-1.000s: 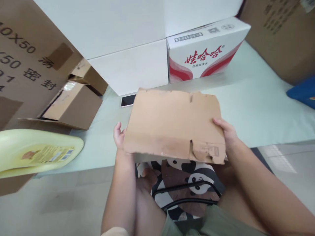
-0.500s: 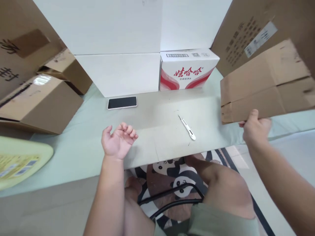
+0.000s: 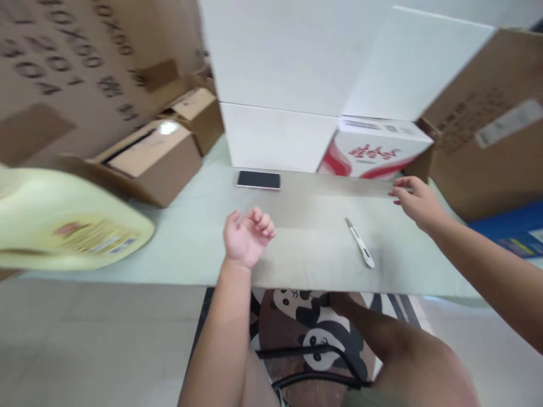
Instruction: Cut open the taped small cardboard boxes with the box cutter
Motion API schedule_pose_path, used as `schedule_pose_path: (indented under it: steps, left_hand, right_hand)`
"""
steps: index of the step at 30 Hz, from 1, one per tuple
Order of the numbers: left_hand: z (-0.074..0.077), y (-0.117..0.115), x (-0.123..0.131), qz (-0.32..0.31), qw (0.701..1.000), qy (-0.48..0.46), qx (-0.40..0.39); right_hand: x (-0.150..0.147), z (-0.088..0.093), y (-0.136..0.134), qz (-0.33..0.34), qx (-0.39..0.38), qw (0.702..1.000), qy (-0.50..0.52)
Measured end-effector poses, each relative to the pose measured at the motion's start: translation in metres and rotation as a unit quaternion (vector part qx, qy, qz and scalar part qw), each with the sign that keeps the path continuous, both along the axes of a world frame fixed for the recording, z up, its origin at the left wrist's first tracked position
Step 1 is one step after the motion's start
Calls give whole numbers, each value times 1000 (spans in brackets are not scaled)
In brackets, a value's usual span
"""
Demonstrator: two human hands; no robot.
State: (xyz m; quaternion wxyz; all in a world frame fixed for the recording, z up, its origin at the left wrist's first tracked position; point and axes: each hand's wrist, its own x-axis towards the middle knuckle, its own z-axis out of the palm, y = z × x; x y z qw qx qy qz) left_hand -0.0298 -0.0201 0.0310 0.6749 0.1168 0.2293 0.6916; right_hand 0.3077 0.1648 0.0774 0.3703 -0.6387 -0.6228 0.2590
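My left hand (image 3: pixel 249 237) is raised above the front of the table, palm turned up, with its fingers loosely curled and nothing in them. Over the table's right side, my right hand (image 3: pixel 413 199) reaches out with its fingers apart, also holding nothing. It is nearest to the white and red carton (image 3: pixel 375 150), without clearly touching it. A white utility knife (image 3: pixel 360 243) lies on the table between the two hands, its tip pointing away from me. Behind my left hand a phone (image 3: pixel 258 180) lies flat, its screen dark.
White boxes (image 3: pixel 280 135) stand along the back of the pale green table (image 3: pixel 182 249). Brown cardboard boxes (image 3: pixel 156 164) and a yellow-green jug (image 3: pixel 85 220) are at left. A large brown carton (image 3: pixel 487 124) and a blue package (image 3: pixel 520 229) are at right.
My right hand has let go of the flattened cardboard box, which is out of sight, and has come inward toward the white and red carton. The view has swung left. My left hand keeps its pose.
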Motion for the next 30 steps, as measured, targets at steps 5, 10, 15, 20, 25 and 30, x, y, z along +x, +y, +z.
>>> schedule_pose_path:
  steps: [5, 10, 15, 20, 25, 30]
  left_hand:
    - [-4, -21, -21, -5, 997, -16, 80]
    - [-3, -50, -56, -3, 986, 35, 166]
    - [-3, -66, -83, -5, 975, 59, 215]
    - [-5, -71, -93, 9, 975, 59, 213]
    - [0, -76, -92, 24, 968, 51, 245]
    - [11, -90, -89, -39, 916, 57, 396]
  right_hand:
    - [-169, -6, -34, 291, 37, 952, -87]
    - [-374, -3, -80, 529, 194, 808, -172]
    - [-500, 5, -120, 561, 249, 757, -223]
    - [-520, 3, -122, 499, 243, 793, -251]
    - [-433, -2, -103, 419, 287, 846, -163]
    - [-267, 0, -123, 407, 148, 898, -81]
